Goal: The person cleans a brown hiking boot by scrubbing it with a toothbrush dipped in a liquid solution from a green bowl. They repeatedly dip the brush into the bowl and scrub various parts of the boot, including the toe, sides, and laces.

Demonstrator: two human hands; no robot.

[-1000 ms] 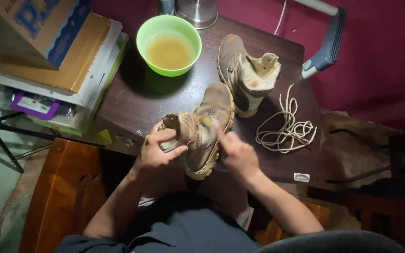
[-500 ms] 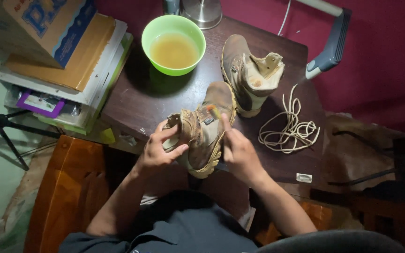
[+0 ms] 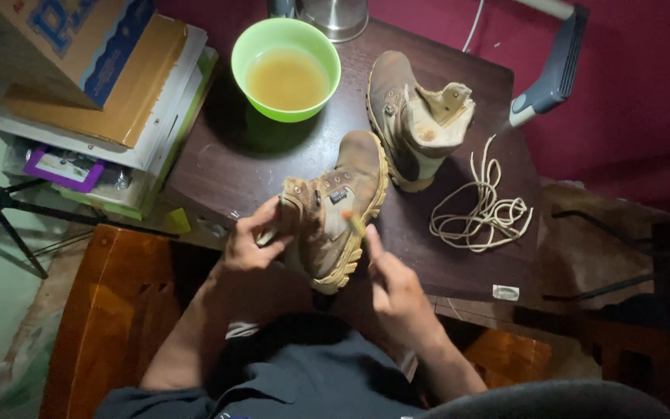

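**Boot cleaning at a dark tabletop**

Dark brown wood forms the tabletop (image 3: 265, 167), set against a deep red wall, with a stack of boxes and books (image 3: 94, 85) at the far left. A green bowl (image 3: 286, 68) of cloudy yellowish liquid sits at the far edge. To its right stands a second tan boot (image 3: 416, 124), unlaced, and a loose cream lace (image 3: 482, 209) lies coiled beside it. At the near edge, the boot in hand (image 3: 335, 209) is tipped on its side, sole facing right. The left hand (image 3: 250, 244) closes its grip around the boot's collar, steadying it. The right hand (image 3: 393, 283) pinches a small brush-like tool (image 3: 354, 223), its tip against the boot's side just above the sole. Scrubbing that seam looks to be the present step.
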